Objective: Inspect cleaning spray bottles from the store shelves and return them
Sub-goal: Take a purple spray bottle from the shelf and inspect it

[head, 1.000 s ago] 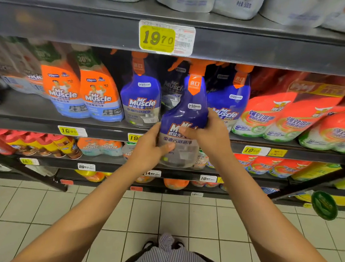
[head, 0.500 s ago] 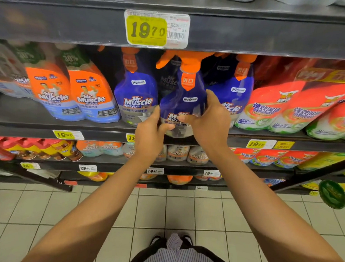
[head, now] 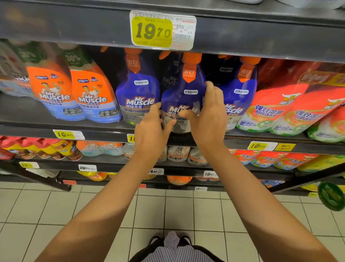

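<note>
Two hands hold the purple spray bottle (head: 182, 98) at the front of the middle shelf (head: 33, 127).
The left hand (head: 151, 127) and right hand (head: 210, 115) grasp its lower body, fingers (head: 211, 92) round the sides and thumbs on the label. It stands upright between two like bottles (head: 138, 95). Best to slide it straight back with the base flat, then let go without nudging the neighbours.
</note>
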